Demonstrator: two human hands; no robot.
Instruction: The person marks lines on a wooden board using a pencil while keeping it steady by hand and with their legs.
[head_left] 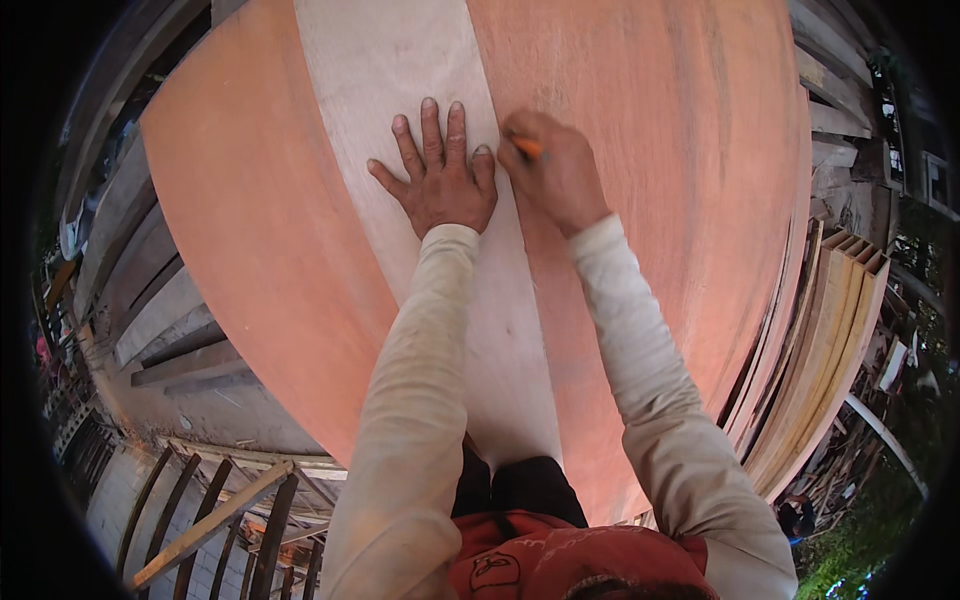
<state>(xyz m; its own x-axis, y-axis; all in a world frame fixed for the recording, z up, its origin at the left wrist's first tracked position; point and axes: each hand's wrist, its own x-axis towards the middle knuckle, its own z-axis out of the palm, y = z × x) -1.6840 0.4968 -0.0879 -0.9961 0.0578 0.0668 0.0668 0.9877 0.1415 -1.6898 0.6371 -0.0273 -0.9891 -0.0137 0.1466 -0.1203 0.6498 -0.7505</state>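
A long, pale plywood strip [500, 340] lies lengthwise on a large reddish plywood sheet [660, 170]. My left hand [445, 178] rests flat on the strip, its fingers spread and pointing away from me. Just beyond the strip's right edge, my right hand [560, 175] is closed round a slim orange pencil-like stick [526, 147]. Its orange end shows between the fingers, while its tip is hidden under the hand. The right hand sits low over the reddish sheet, close beside the left thumb.
Stacked timber boards [820, 340] stand along the right side of the sheet. Grey planks [170, 320] lie to the left. A wooden slatted frame [215, 520] is at the lower left, and scrap wood [850, 450] lies at the lower right.
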